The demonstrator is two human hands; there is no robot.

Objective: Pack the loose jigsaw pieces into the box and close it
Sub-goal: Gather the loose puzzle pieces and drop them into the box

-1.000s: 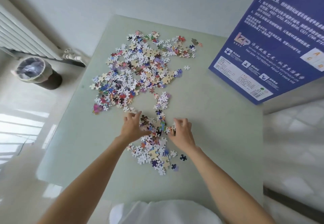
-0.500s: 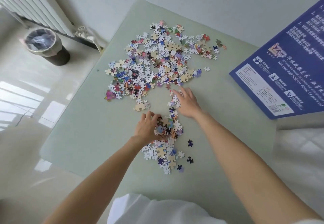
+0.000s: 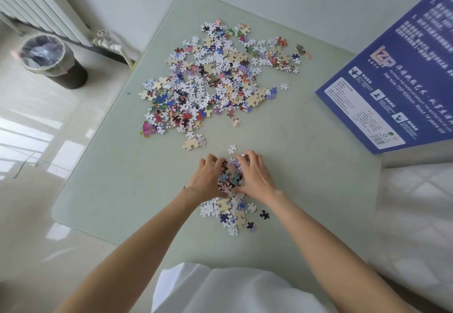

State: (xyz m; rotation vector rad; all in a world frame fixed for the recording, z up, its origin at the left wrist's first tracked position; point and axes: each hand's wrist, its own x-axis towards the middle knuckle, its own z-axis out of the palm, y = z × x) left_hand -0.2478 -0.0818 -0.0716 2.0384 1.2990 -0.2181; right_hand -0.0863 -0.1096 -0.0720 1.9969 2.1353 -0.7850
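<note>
— Pale green surface [image 3: 306, 165], what's on it?
— Small heap of jigsaw pieces [image 3: 230, 178] near the front edge; I see my left hand [image 3: 207, 181] and right hand [image 3: 255, 178] cupped round it, fingers curled, gripping. Main scatter of pieces [image 3: 213, 84] lies farther back, well apart.
— And the box?
— Blue box [image 3: 397, 80] at the right edge. Bin [image 3: 49, 60] on the floor, left.

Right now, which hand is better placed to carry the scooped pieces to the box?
Right, probably. The right hand and left hand both cup the small heap of pieces, but the blue box lies on the table's right side, nearer the right hand.
</note>
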